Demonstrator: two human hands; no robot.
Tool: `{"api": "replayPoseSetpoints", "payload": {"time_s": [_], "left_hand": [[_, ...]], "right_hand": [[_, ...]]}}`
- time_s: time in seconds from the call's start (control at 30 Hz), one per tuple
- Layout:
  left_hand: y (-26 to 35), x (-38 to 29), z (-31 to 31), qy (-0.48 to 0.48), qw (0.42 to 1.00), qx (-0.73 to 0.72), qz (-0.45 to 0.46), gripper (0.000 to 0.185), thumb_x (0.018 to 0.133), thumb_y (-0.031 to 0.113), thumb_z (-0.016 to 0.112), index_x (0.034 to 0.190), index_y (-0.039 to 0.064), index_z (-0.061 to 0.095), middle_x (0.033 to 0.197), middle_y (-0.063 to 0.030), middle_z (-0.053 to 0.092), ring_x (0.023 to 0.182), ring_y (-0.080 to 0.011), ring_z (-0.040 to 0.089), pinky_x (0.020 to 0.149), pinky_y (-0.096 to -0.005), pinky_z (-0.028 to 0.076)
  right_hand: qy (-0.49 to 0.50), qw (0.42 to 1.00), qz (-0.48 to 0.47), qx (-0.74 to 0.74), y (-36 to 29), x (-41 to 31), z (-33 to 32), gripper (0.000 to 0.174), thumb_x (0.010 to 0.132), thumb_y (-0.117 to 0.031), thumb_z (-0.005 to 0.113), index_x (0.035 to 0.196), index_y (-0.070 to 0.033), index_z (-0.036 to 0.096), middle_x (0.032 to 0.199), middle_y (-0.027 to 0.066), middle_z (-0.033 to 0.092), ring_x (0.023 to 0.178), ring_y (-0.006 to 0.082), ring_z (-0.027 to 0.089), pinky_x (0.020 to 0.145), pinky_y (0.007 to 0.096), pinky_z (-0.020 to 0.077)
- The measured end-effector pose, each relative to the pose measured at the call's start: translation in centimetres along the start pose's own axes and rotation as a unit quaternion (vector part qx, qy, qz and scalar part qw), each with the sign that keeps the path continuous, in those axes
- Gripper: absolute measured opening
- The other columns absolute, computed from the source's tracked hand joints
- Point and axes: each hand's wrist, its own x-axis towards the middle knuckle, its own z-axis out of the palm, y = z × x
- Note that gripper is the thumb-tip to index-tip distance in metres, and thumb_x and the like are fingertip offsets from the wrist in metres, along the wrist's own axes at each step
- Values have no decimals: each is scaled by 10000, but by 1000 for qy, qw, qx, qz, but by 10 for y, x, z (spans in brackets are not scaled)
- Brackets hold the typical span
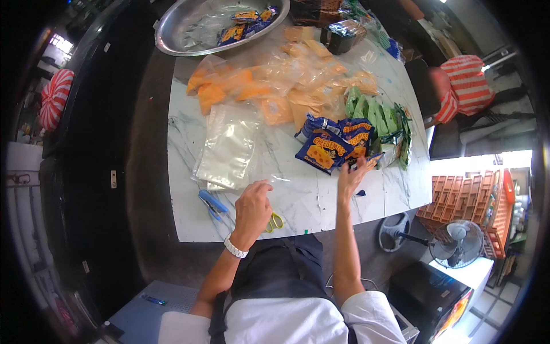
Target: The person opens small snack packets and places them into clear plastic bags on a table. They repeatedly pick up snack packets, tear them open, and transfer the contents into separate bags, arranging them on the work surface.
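My right hand reaches to the front of a pile of blue Cheesemiss snack packs, its fingers apart and touching the lowest packs. My left hand, with curled fingers, hovers over the front of the table near thin clear plastic; whether it pinches that film I cannot tell. Left of the packs lies a stack of clear plastic bags. A blue stapler rests by the stack's front edge. Yellow-green scissor handles show beside my left wrist, the blades hidden.
Bags of orange and tan contents spread across the marble-patterned table. Green packs lie at the right. A metal basin with blue packs stands at the back left. Beyond the table's right corner is a fan.
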Motion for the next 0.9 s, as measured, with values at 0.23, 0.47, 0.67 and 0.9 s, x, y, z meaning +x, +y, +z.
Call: {"api": "replayPoseSetpoints", "payload": {"time_s": [0.23,0.47,0.67,0.9], "left_hand": [[9,7,16,7,999,46,2,303,722,-80,537,1003,5,613,1071,-137,636,992,-319,594,822,-410,490],[10,5,33,11,997,59,-51,361,715,-74,526,1050,33,605,1080,-135,627,1016,-328,584,841,-415,487],[5,5,42,37,998,29,-31,340,707,-87,522,1009,41,611,1113,-127,627,1035,-307,587,861,-404,489],[-5,1,44,45,999,14,-15,307,698,-70,546,985,35,583,1152,-128,600,1034,-314,581,833,-411,494]], "right_hand": [[0,991,-130,20,-14,-29,9,606,800,26,625,1350,-5,372,1301,199,452,1219,357,433,978,404,399],[-93,991,97,14,21,-57,30,941,710,-187,796,1416,68,229,1406,255,315,1314,396,301,1120,441,233],[-10,989,144,27,56,-40,66,981,549,-322,900,1291,57,383,1221,267,400,1146,418,422,986,479,382],[-8,993,112,26,71,-44,76,920,512,-360,908,1207,75,489,1129,276,535,1075,418,511,951,447,415]]}}
